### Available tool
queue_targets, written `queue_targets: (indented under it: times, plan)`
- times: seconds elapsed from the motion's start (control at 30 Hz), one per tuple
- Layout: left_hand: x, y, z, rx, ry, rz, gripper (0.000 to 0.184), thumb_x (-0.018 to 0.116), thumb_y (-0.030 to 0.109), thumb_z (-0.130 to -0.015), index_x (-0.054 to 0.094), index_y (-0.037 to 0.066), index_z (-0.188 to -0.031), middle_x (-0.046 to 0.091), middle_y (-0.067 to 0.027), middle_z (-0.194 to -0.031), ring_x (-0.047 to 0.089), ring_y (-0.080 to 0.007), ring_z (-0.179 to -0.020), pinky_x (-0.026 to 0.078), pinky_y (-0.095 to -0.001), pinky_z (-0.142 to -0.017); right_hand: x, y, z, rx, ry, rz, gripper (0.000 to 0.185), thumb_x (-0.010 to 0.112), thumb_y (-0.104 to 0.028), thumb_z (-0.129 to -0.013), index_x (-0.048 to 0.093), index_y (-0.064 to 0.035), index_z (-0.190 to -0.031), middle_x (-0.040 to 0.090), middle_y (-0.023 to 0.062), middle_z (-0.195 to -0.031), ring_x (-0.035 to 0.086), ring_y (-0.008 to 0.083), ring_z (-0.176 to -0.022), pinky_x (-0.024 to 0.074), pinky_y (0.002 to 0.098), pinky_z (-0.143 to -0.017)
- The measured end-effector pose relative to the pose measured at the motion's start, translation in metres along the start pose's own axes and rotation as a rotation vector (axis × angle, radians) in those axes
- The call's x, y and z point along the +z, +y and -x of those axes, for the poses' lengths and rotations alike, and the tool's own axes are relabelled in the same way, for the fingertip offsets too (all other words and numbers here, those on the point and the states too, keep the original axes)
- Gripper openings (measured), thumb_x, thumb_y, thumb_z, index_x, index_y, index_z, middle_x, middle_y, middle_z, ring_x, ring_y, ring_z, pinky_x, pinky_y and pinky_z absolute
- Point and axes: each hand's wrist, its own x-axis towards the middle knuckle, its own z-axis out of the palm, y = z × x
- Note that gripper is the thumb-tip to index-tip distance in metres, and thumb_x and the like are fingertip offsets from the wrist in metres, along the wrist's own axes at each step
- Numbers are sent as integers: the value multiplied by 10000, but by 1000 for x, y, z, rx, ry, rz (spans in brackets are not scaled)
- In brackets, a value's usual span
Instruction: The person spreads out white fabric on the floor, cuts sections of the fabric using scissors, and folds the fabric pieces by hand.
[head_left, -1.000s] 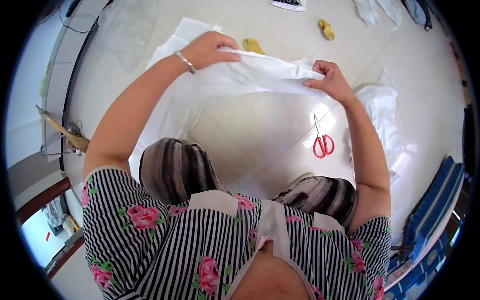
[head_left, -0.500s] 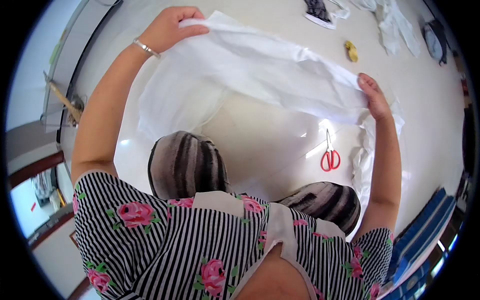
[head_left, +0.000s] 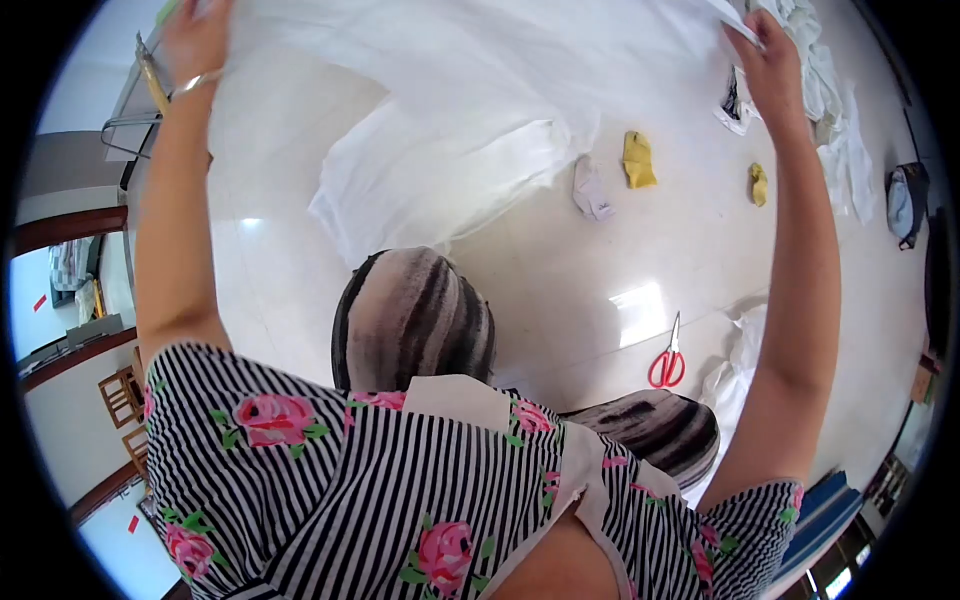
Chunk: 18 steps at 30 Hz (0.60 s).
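A large sheet of thin white fabric point(head_left: 430, 60) is stretched between my raised hands, its lower part trailing toward the floor near my knee. My left hand point(head_left: 195, 40), at the top left and partly cut off by the view, is closed on one end of it; motion smears the fingers a little. At the top right my right hand point(head_left: 768, 60) pinches the other end. Red-handled scissors point(head_left: 668, 358) lie on the floor beside my right knee, points away from me. White cloth point(head_left: 735, 365) is bunched on the floor under my right forearm.
On the tiled floor point(head_left: 540, 290) lie a yellow sock point(head_left: 638, 160), a pale sock point(head_left: 591, 190) and a smaller yellow piece point(head_left: 758, 185). Heaped white cloth point(head_left: 845, 150) stretches along the right, near a dark item with a light-blue part point(head_left: 908, 205). A blue striped item point(head_left: 825, 515) is at lower right.
Both hands have risen and spread farther apart, lifting the white fabric up and away from me. The two socks on the floor have come into sight beneath it.
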Motion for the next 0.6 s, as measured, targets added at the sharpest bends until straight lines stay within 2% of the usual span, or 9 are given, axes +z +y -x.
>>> queue_targets:
  times: [0.07,0.1,0.13,0.17,0.2,0.33,0.43,0.5,0.6]
  plan:
    - [-44,-39,19,14,138,135,211,723,145,-753,663,29,-919,650,-69,-881,568,-117,-808,448,-240,-747,24,-31,-15,-35,76,32,117,608,-12,-745,592,-34,-859,594,96,-756,575,196,-813,428,281,-814]
    - [-68,-21,45,-66,144,-54,269,711,171,-755,627,-1,-943,643,-94,-876,579,-161,-866,445,-270,-792,31,-38,-20,-162,65,80,136,604,14,-740,588,-42,-863,581,94,-781,564,203,-820,428,285,-800]
    - [-92,-38,73,-120,21,-207,227,685,120,-762,620,0,-943,644,-82,-858,587,-160,-798,461,-277,-744,42,-39,-20,-287,53,130,160,600,39,-736,583,-50,-867,568,92,-807,553,211,-828,427,289,-786]
    - [-103,-54,110,-137,-8,-95,151,643,91,-769,621,15,-898,643,-74,-821,581,-152,-721,464,-276,-685,63,-37,-15,-478,190,26,165,678,-96,-685,536,-53,-759,548,69,-684,520,247,-644,403,336,-605]
    - [-109,-41,142,-87,-105,-218,123,612,50,-749,619,34,-871,642,-75,-803,571,-138,-665,452,-261,-614,76,-37,-9,-483,151,95,183,662,-44,-601,544,-107,-726,568,61,-722,532,300,-713,407,374,-614]
    - [-89,-17,298,-269,-526,-144,222,617,-35,-644,618,100,-820,625,-52,-751,514,-179,-517,396,-276,-479,131,-1,59,-344,-57,248,142,567,-15,-642,550,-152,-676,567,-6,-759,531,225,-885,355,390,-848]
    - [-50,-19,370,-348,-621,1,171,630,8,-691,616,104,-833,596,-88,-688,591,-229,-580,451,-313,-525,172,28,108,-260,-366,523,264,556,-19,-711,607,-190,-906,573,12,-1022,471,202,-1087,309,413,-964]
    - [-28,-18,392,-416,-883,-98,159,645,57,-707,605,108,-852,618,-75,-749,615,-244,-695,470,-347,-595,180,43,145,-217,-428,574,361,553,-33,-751,595,-209,-1064,528,22,-1192,406,190,-1201,267,421,-1026]
    - [-12,-18,411,-439,-1182,-90,144,659,96,-720,600,101,-851,611,-59,-761,603,-220,-729,466,-330,-640,144,54,162,25,-890,642,462,572,-85,-782,515,-240,-1214,400,8,-1353,295,177,-1297,211,439,-1070]
